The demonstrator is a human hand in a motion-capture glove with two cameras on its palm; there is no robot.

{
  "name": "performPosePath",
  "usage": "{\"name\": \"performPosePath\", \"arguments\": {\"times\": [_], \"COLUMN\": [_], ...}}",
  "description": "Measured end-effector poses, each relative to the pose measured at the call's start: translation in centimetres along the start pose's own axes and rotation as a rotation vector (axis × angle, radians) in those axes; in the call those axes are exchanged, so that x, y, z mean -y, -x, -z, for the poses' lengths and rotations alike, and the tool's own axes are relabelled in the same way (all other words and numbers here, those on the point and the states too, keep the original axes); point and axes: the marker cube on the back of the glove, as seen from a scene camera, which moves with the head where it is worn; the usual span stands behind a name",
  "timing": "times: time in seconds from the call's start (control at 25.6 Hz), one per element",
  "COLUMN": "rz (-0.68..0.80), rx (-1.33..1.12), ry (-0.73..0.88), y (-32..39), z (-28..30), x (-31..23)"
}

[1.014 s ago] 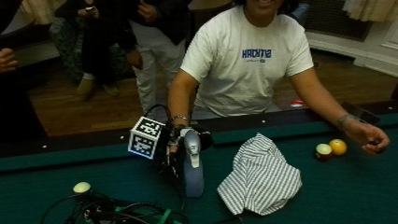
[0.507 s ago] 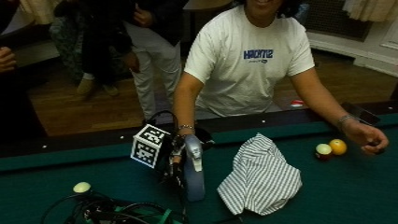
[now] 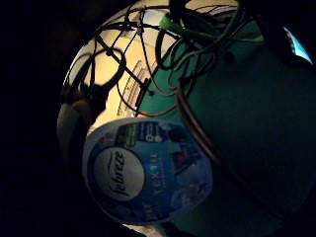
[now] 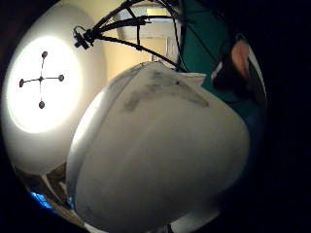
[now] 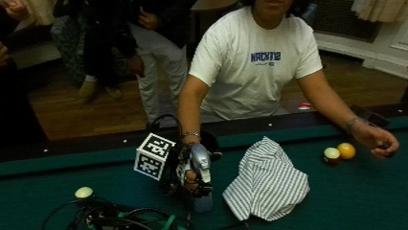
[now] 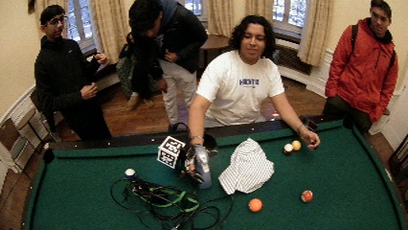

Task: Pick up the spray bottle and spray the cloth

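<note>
My gloved right hand [image 5: 183,173] grips the neck of the spray bottle [image 5: 200,167], fingers curled round it below the grey spray head. The bottle's blue base [image 5: 203,204] is down by the green felt; whether it touches I cannot tell. A striped cloth [image 5: 267,184] lies crumpled on the felt just to the right of the bottle, apart from it. In the wide view the hand [image 6: 189,165] and bottle [image 6: 201,168] sit left of the cloth [image 6: 247,168]. The blue Febreze label [image 3: 148,170] and the white spray head [image 4: 160,155] fill the palm views.
A tangle of cables [image 5: 121,218] lies front left beside a white ball [image 5: 84,192]. Two balls [image 5: 339,152] rest near the person's bare hand [image 5: 377,143] on the right. An orange ball [image 6: 255,204] and a red one [image 6: 306,196] lie nearer the front. The table rail [image 5: 267,125] runs behind.
The outside picture has shifted a little. My hand keeps its grip on the bottle beside the cloth; no clear move of bottle or cloth.
</note>
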Motion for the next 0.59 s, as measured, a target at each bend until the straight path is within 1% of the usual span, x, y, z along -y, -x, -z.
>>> {"name": "performPosePath", "arguments": {"times": [0.16, 0.39, 0.59], "rz": [0.039, 0.079, 0.158], "rx": [0.034, -0.012, 0.0], "ry": [0.001, -0.063, -0.008], "y": [0.4, 1.4, 4.6], "z": [-0.1, 0.3, 2.0], "x": [0.0, -1.0, -3.1]}}
